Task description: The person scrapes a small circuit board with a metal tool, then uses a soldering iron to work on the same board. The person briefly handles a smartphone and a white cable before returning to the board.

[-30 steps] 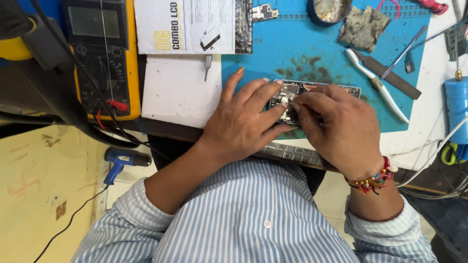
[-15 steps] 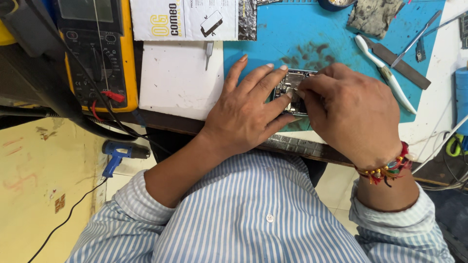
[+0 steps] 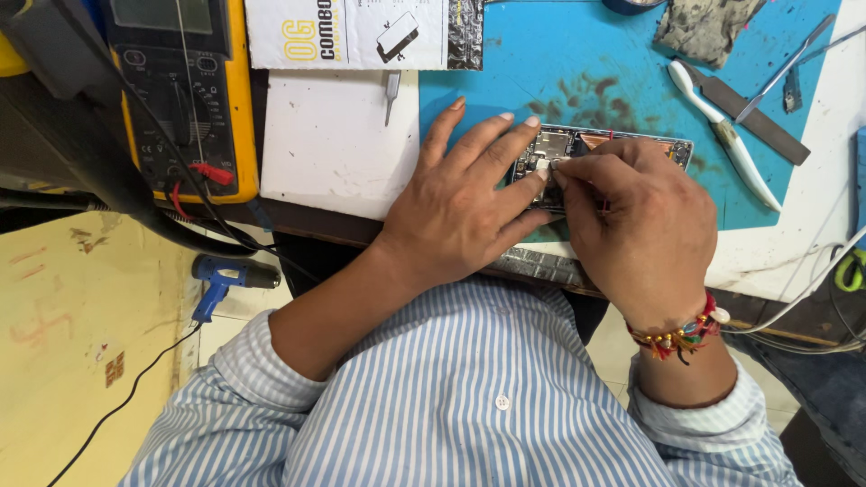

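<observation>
Opened phone (image 3: pixel 622 149), light, stiff, fragile inside, flat on table's blue mat (image 3: pixel 541 63): my left hand (image 3: pixel 460 212) presses its edge, fingers apart; right hand (image 3: pixel 645 230) pinches a small internal part.

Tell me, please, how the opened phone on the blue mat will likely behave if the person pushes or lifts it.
The opened phone lies flat and thin on the blue mat, so it would probably slide rather than tip or roll. The left hand presses on it, which suggests it is light and shifts easily. Its inner parts are exposed under the right hand, so it is likely fragile.
</observation>
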